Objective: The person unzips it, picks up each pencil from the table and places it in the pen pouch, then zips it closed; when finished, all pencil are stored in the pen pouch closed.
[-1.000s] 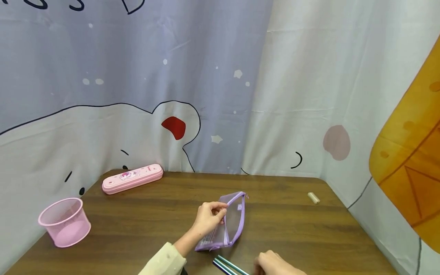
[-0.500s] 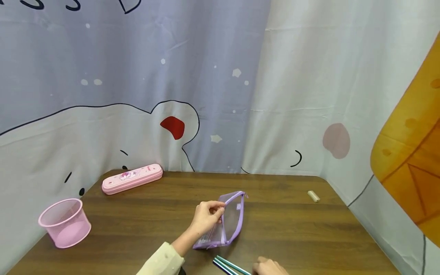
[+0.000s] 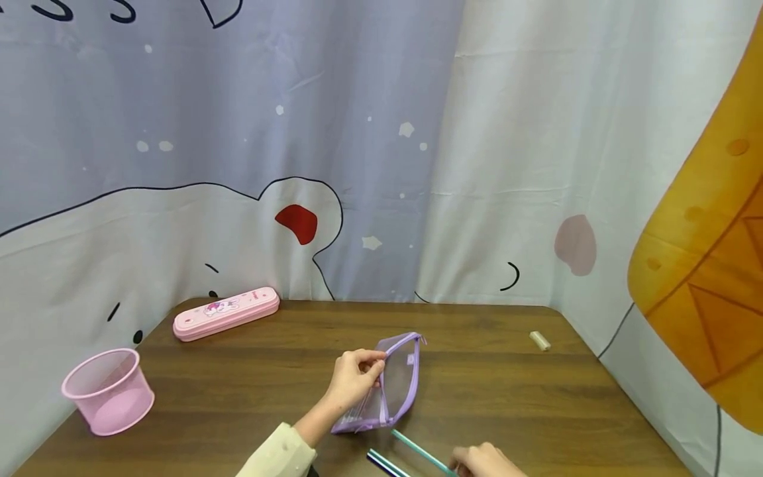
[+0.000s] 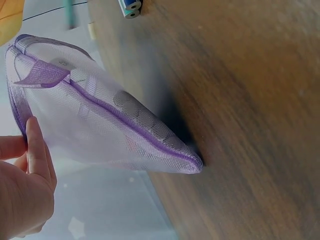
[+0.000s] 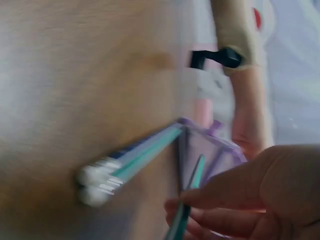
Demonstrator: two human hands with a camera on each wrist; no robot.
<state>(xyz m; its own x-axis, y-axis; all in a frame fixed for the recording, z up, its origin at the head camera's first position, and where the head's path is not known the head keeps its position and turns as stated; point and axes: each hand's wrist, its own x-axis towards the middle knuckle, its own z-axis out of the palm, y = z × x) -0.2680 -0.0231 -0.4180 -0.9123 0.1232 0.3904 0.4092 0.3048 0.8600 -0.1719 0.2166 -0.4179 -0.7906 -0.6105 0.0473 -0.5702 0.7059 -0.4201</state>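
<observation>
My left hand point(image 3: 352, 381) pinches the upper edge of a purple mesh zipper pouch point(image 3: 390, 391), which stands tilted on the table with its mouth gaping to the right. In the left wrist view, the fingers and thumb hold the pouch's rim point(image 4: 20, 112). Low in the head view, my right hand point(image 3: 485, 460) grips a teal pencil point(image 3: 420, 450) near one end. The pencil's other end points at the pouch, outside it. Beside it lie more pencils point(image 3: 386, 464), dark blue and teal; blurred white eraser tips point(image 5: 92, 185) show in the right wrist view.
A pink pencil box point(image 3: 226, 314) with a cartoon lid lies at the back left. A pink mesh cup point(image 3: 110, 391) stands at the left edge. A small off-white block point(image 3: 540, 341) lies at the right. A printed curtain point(image 3: 357, 152) hangs behind the wooden table point(image 3: 477, 371).
The teal pencil is now separated from the others and lifted in my right hand; half a second ago it lay against them. My left hand still holds the pouch, almost unmoved.
</observation>
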